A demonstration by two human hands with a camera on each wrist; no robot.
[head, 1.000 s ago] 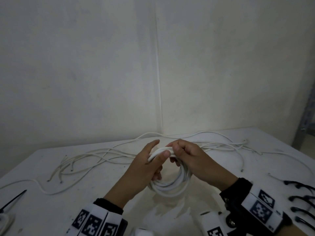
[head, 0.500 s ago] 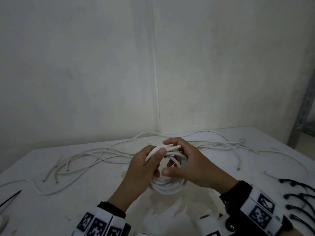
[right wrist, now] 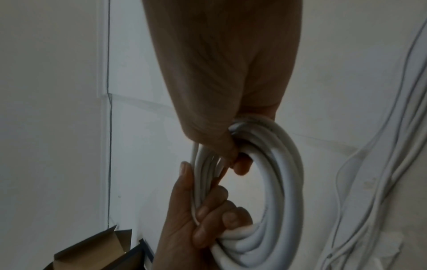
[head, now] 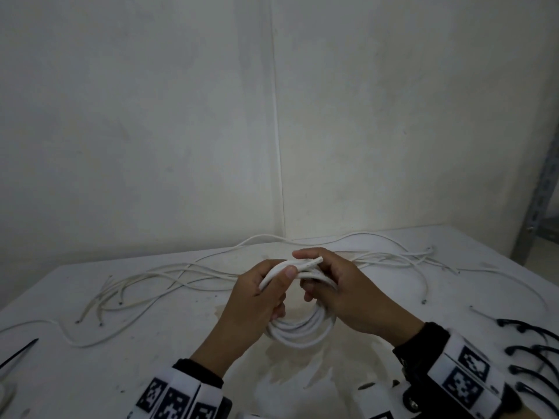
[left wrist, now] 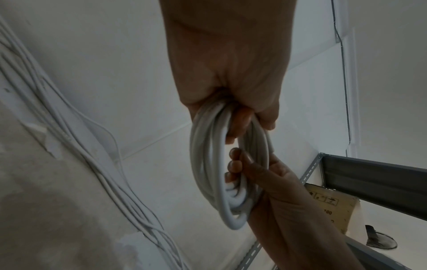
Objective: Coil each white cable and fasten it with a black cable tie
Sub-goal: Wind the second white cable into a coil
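Observation:
Both hands hold a white cable coil (head: 299,332) of several loops upright over the table (head: 151,358). My left hand (head: 281,291) grips the coil's top left, thumb pressed on the strands. My right hand (head: 311,276) grips the top right, fingers curled through the loop. The cable's cut end (head: 316,261) sticks out on top between the hands. The left wrist view shows the coil (left wrist: 208,173) hanging from my left hand (left wrist: 233,113). The right wrist view shows the coil (right wrist: 277,191) held by my right hand (right wrist: 231,146) and left hand (right wrist: 198,210). Black cable ties (head: 532,355) lie at the right.
Several loose white cables (head: 181,276) are spread across the back of the table, more at the right (head: 393,258). One black tie (head: 18,352) lies at the left edge. A white wall stands close behind. A metal shelf post (head: 541,201) is at the far right.
My right hand has moved from the top of the coil to its right side, fingers now through the loop. The cable's end has come up on top. The left hand keeps its grip.

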